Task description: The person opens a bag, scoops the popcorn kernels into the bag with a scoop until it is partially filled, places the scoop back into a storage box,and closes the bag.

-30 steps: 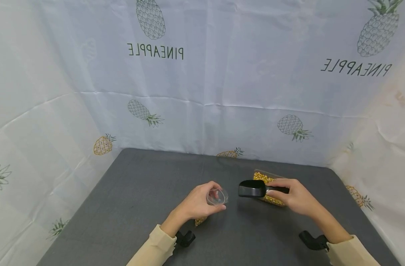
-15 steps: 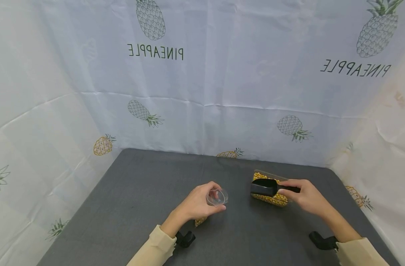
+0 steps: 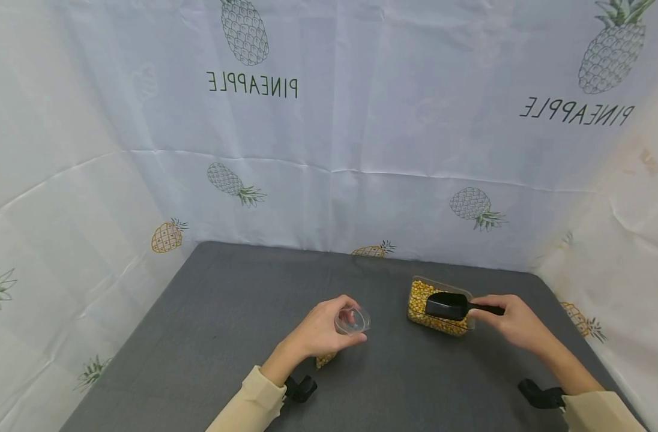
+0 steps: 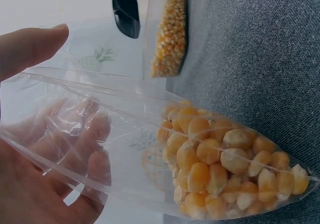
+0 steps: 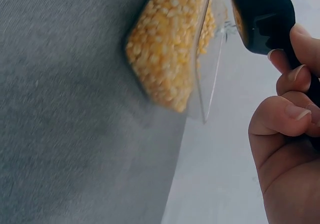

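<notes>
My left hand (image 3: 323, 329) holds a clear plastic bag (image 3: 353, 321) upright near the table's middle, fingers and thumb spread round its wide mouth. Yellow corn kernels (image 4: 215, 164) fill the bag's pointed bottom, as the left wrist view shows. On the right, my right hand (image 3: 511, 321) grips the handle of a black scoop (image 3: 446, 306), thumb along the top. The scoop hangs level over a clear rectangular container (image 5: 206, 97) heaped with corn kernels (image 3: 418, 295). No kernels show in the scoop's bowl in the head view.
The dark grey tabletop (image 3: 242, 312) runs back to a white curtain (image 3: 329, 132) printed with pineapples, which also closes off both sides. A black wrist mount (image 3: 302, 389) sits at the left wrist and another mount (image 3: 540, 395) at the right.
My right hand has carried the scoop to the right, from the container's left side to above its kernels. The left hand and the bag have stayed in place.
</notes>
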`<state>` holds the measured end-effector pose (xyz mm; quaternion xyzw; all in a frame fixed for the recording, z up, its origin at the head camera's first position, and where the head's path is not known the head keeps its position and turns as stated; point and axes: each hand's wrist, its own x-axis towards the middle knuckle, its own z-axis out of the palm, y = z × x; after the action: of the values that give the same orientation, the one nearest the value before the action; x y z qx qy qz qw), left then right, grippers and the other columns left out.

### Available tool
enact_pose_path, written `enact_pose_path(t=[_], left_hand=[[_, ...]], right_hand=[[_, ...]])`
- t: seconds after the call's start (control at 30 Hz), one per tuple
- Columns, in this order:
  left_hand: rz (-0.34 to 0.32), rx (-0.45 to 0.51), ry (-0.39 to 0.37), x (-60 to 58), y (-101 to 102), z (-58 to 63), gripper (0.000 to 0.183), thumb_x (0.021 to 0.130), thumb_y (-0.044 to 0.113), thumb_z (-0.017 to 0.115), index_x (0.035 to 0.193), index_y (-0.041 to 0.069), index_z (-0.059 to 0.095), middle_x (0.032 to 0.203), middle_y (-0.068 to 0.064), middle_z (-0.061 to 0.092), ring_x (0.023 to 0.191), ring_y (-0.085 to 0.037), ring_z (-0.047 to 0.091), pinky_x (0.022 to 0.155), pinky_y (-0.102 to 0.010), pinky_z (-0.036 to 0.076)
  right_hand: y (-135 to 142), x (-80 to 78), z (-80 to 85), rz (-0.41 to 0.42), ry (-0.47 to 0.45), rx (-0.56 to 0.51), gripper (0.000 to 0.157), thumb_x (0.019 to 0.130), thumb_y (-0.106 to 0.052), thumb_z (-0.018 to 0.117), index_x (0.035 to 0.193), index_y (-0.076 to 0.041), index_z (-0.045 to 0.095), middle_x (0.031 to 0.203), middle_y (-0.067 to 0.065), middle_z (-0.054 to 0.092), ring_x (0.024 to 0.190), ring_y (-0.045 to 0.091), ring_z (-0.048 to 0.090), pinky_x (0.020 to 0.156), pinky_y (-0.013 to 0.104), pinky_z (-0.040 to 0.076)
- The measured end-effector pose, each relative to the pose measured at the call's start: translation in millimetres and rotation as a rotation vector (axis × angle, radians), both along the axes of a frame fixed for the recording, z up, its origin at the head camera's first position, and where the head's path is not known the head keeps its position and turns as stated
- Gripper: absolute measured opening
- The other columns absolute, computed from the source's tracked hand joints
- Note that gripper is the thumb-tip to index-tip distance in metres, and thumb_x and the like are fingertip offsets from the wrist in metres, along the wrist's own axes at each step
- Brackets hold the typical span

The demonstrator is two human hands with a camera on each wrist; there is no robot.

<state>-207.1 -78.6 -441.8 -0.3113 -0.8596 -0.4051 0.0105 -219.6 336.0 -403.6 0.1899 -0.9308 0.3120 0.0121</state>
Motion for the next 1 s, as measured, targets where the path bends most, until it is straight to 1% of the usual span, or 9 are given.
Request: enact_pose_path(t=[0.47,0.6,0.73,0.9,1.0], left_hand=[[-0.011,0.016,-0.012,-0.4,-1,0.3,0.046,0.09,0.04,0.078,0.124,0.014,0.062,0.097,0.006,0.062,0.088,-0.006,0.058,0.077,-0.028,0.052],[-0.012,0.018,-0.011,-0.9,-1,0.2,0.045,0.09,0.04,0.078,0.124,0.014,0.062,0.097,0.006,0.062,0.087,-0.006,0.058,0.077,-0.027,0.052],[-0.011,0.017,-0.006,-1.5,-1,0.3,0.046,0.09,0.04,0.078,0.124,0.014,0.063,0.097,0.006,0.062,0.087,-0.006,0.058,0.078,-0.028,0.052],[-0.004,0.008,-0.002,-0.8,-1,1.0,0.046,0.089,0.041,0.078,0.123,0.014,0.063,0.096,0.007,0.062,0.086,-0.005,0.058,0.078,-0.028,0.051],[-0.004,0.005,-0.001,-0.6,-1,0.7,0.046,0.089,0.041,0.078,0.123,0.014,0.063,0.096,0.007,0.062,0.086,-0.006,0.058,0.078,-0.028,0.051]], right_hand=[[19,-2.2,-6.1,-0.027,-0.051,0.051,0.037,0.1,-0.022,0.068,0.123,0.006,0.069,0.12,0.03,0.066,0.11,0.05,0.061,0.079,0.056,0.054],[21,-4.5,-5.3,-0.022,-0.051,0.079,0.036,0.1,-0.023,0.067,0.121,0.006,0.07,0.118,0.028,0.068,0.103,0.044,0.065,0.073,0.046,0.055],[21,-6.2,-3.9,-0.012,-0.05,0.104,0.035,0.099,-0.023,0.068,0.119,0.006,0.071,0.115,0.024,0.07,0.098,0.037,0.067,0.07,0.036,0.055],[19,-8.4,-0.6,0.003,-0.08,0.118,0.038,0.099,-0.024,0.068,0.119,0.008,0.07,0.112,0.02,0.071,0.093,0.03,0.069,0.069,0.033,0.055],[18,-11.0,1.4,0.014,-0.101,0.128,0.04,0.099,-0.024,0.068,0.12,0.01,0.069,0.11,0.02,0.072,0.09,0.027,0.069,0.069,0.033,0.055]])
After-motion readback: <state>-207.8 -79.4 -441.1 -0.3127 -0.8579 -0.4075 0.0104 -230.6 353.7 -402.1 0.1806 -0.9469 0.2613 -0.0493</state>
